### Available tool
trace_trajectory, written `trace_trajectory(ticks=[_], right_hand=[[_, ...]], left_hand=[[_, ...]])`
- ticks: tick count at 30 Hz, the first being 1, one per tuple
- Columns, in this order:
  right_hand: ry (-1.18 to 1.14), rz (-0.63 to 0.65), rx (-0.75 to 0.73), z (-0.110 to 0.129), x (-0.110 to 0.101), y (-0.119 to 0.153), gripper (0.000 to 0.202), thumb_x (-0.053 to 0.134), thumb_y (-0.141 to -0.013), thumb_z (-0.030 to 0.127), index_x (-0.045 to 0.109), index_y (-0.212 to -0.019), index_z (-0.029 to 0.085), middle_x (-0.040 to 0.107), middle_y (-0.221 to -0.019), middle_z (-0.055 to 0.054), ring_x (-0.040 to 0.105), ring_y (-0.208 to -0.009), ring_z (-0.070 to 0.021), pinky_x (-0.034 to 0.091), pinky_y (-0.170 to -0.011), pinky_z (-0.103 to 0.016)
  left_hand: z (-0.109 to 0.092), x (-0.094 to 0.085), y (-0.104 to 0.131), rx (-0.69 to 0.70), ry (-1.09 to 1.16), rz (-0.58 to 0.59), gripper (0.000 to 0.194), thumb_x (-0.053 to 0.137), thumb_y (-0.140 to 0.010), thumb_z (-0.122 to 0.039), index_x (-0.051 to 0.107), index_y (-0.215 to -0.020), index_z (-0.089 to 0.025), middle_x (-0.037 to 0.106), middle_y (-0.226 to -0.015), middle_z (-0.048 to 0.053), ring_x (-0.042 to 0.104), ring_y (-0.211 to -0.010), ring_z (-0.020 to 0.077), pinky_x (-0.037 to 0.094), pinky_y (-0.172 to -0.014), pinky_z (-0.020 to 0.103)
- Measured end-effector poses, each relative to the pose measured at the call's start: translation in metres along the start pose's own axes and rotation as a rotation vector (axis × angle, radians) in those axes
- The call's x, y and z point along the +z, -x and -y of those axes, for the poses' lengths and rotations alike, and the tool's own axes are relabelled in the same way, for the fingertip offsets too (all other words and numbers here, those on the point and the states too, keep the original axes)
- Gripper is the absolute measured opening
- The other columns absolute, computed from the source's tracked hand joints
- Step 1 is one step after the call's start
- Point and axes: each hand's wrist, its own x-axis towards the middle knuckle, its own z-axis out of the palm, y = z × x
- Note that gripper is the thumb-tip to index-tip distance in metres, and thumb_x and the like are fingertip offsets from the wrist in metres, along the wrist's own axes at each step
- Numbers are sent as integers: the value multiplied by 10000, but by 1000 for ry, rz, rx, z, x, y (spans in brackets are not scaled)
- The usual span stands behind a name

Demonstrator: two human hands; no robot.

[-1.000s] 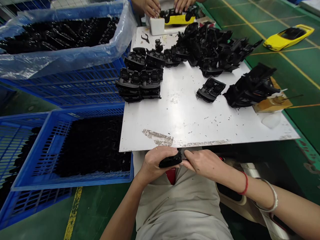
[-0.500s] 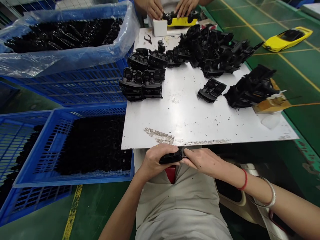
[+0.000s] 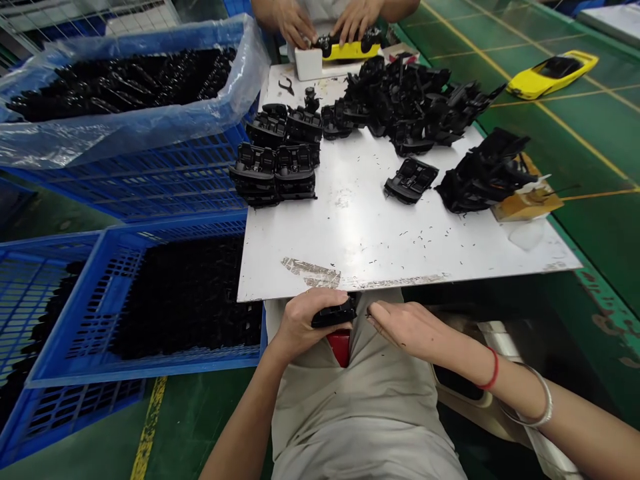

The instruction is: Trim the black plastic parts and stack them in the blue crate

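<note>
Extends the bare left forearm (image 3: 245, 417) from seven o'clock, curling the left hand (image 3: 306, 319) in a grip, thumb pointed toward three o'clock. Stretches the bare right forearm (image 3: 520, 387) from four o'clock, pinching the right hand (image 3: 407, 325) toward nine o'clock, just apart from the left.

"Does the right hand (image 3: 407, 327) hold anything?"

"Can't tell; its curled fingers hide the palm. The left hand (image 3: 303, 323) covers part of the glossy black plastic piece (image 3: 331, 316)."

"And over the flat white table (image 3: 345, 230)?"

"The co-worker (image 3: 324, 12) is cut off by the top edge. The tiny dark scraps (image 3: 420, 229) are too small to identify."
</note>
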Motion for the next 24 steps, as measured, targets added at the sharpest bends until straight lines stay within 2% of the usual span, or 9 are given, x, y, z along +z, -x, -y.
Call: trace_trajectory(ticks=[11, 19, 24], right_hand=[[33, -6, -18, 3, 1, -4, 257, 271, -1011, 195, 447, -825, 184, 446, -645, 36, 212, -490, -98, 106, -431, -248], [121, 4, -98, 1, -2, -7, 230, 277, -865, 22, 410, -806, 200, 415, -626, 33, 175, -477, -113, 103, -433, -253], [177, 32, -98, 4, -5, -11, 235, 287, -822, 0, 415, -810, 197, 430, -620, 25, 196, -456, -113, 100, -437, -261]], left_hand=[[0, 0, 0, 5, -4, 9, 377, 832, -723, -230, 685, -1067, -181, 775, -994, 106, 748, -924, 227, 631, -822, 351], [-1, -2, -1, -37, 28, 16, 365, 827, -729, -248, 691, -1061, -180, 774, -997, 107, 747, -923, 224, 632, -824, 354], [-2, -4, -1, -76, 53, 32, 363, 832, -723, -243, 693, -1052, -176, 774, -993, 111, 744, -930, 227, 628, -833, 354]])
